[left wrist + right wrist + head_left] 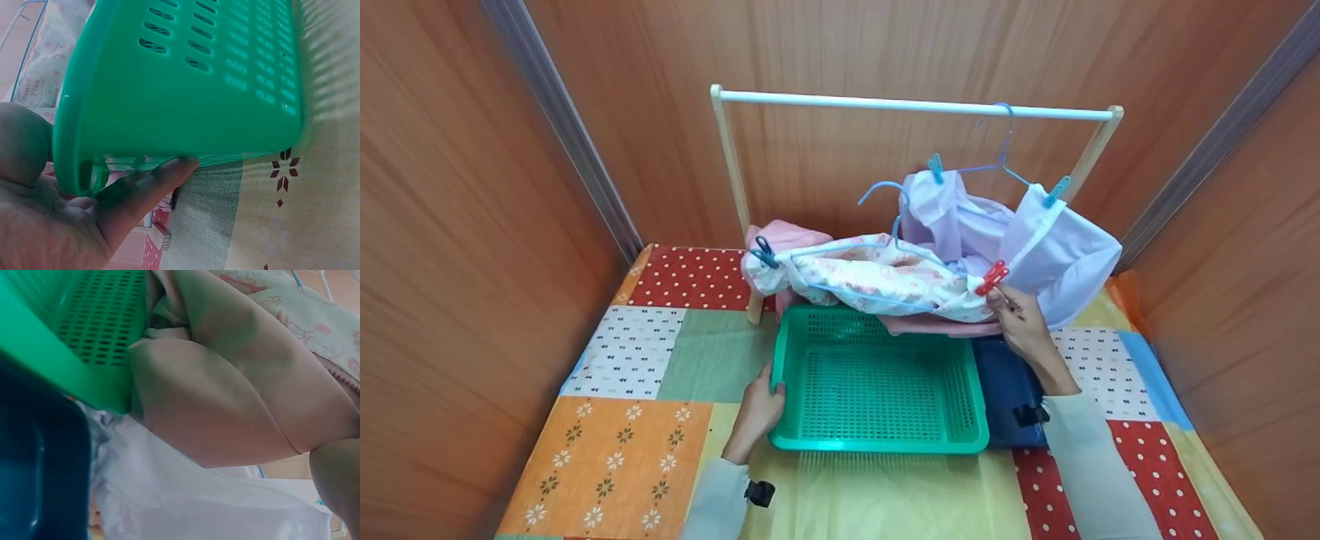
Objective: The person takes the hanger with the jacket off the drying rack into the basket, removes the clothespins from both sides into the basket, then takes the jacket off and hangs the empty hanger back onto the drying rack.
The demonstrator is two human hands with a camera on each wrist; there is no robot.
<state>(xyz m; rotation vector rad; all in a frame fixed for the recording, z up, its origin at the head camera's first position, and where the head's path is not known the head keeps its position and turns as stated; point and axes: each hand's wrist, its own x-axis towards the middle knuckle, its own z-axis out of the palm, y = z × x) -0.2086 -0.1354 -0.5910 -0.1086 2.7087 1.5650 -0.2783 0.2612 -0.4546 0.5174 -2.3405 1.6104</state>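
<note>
My left hand [761,401] grips the left rim of a green slotted plastic basket [778,382], thumb over the rim and a finger along the outer wall. At the far right, my right hand [1020,319] pinches the end of a pink-and-white printed garment [877,277], right beside a red clothespin [992,277]. A blue hanger [885,185] runs through this garment, its hook below the rack bar. Dark clothespins [763,253] clip the other end. Plain pink cloth [225,399] of the garment hangs against the basket in the right wrist view.
Behind stands a drying rack with a white bar [847,101] and wooden legs. A lilac garment [1057,255] hangs there from a hanger, held by blue clothespins [1057,192]. A dark blue bin [1009,390] sits right of the basket on a patchwork cloth [622,450]. Wooden panels enclose three sides.
</note>
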